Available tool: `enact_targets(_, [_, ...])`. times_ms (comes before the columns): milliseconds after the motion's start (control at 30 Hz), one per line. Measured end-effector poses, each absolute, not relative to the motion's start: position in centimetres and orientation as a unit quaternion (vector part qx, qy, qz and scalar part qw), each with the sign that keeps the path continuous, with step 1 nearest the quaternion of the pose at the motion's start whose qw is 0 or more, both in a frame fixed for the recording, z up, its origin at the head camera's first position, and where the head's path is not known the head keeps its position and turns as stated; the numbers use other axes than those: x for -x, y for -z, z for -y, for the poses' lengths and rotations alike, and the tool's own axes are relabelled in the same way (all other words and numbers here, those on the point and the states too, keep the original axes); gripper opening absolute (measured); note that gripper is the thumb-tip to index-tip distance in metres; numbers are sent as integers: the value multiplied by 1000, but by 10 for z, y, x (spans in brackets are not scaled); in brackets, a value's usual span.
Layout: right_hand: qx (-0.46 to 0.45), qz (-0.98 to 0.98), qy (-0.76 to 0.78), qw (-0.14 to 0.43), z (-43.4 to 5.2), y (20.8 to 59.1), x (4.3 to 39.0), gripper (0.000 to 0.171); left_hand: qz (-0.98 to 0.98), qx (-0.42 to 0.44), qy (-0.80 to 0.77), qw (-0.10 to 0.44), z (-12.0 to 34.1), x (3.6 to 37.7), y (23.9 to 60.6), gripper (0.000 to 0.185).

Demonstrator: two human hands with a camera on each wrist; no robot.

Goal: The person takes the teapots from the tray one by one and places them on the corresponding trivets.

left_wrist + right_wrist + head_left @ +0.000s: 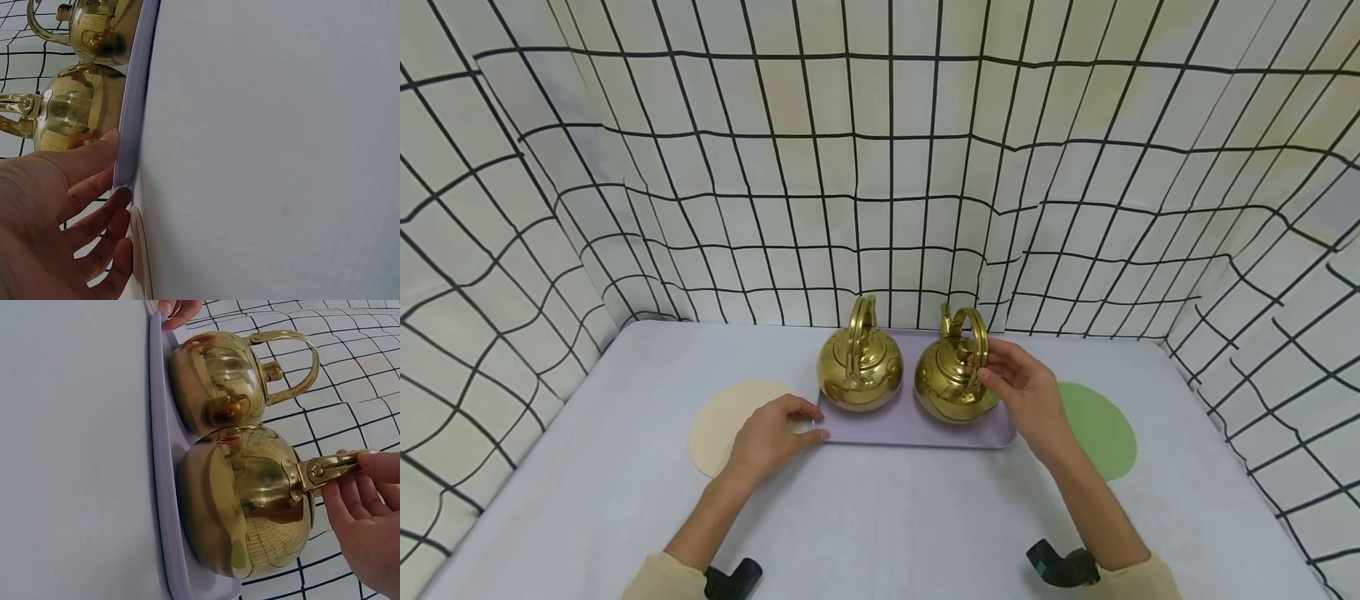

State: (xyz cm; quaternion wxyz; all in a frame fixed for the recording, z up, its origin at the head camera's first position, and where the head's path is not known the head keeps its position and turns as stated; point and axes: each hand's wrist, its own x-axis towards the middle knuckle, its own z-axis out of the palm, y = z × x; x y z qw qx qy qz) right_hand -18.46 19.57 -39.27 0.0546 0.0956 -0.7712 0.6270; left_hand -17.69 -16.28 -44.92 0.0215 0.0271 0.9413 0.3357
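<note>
Right kettle (pixel 950 383) lies left of your right hand (pixel 1030 398), fingers clamped on its handle (pixel 319 470); left hand (pixel 769 433) pinches left end of tray (pixel 910 435).

site type: staged recording booth, of the laboratory or studio kind; the wider building cannot be determined from these views. enclosure: a white backdrop (pixel 872 167) with black grid lines stands at 12 o'clock; a matching left wall (pixel 482 350) stands at 9 o'clock and a right wall (pixel 1292 350) at 3 o'clock. work surface: a plain white tabletop (pixel 887 517) spans the enclosure. layout: a cream disc (pixel 722 429) and a green disc (pixel 1101 433) flank the lilac tray (pixel 917 437) at its 9 and 3 o'clock. instrumentation: black wrist-worn units (pixel 1067 570) sit at 7 and 5 o'clock.
</note>
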Motion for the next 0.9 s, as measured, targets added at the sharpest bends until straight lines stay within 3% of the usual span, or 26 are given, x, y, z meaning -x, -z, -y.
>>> enact_targets(900, [-108,780,-616,30,-206,389,185,46,-941,-25,-335,26,163,177,448,22])
